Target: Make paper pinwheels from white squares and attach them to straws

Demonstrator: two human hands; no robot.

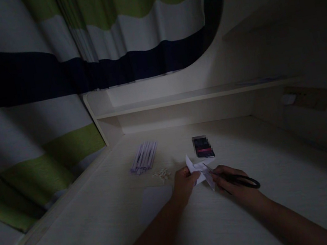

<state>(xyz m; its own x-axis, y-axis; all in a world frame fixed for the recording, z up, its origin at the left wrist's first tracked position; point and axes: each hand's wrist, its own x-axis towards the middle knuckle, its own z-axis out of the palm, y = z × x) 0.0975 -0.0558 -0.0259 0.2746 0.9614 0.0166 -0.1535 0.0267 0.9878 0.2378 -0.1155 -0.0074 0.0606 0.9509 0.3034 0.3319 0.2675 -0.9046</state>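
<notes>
My left hand (183,183) pinches a folded white piece of paper (197,170) just above the pale desk (104,217). My right hand (229,182) is closed around black-handled scissors (244,181), whose blades point left into the paper. The two hands are close together near the middle of the desk. The light is dim.
A bundle of thin paper strips (144,157) lies at the back left, with small paper scraps (161,174) beside it. A white sheet (152,202) lies left of my hands. A dark phone (202,147) rests behind the paper. A shelf (190,97), striped curtain (47,75) and wall socket (289,99) surround the desk.
</notes>
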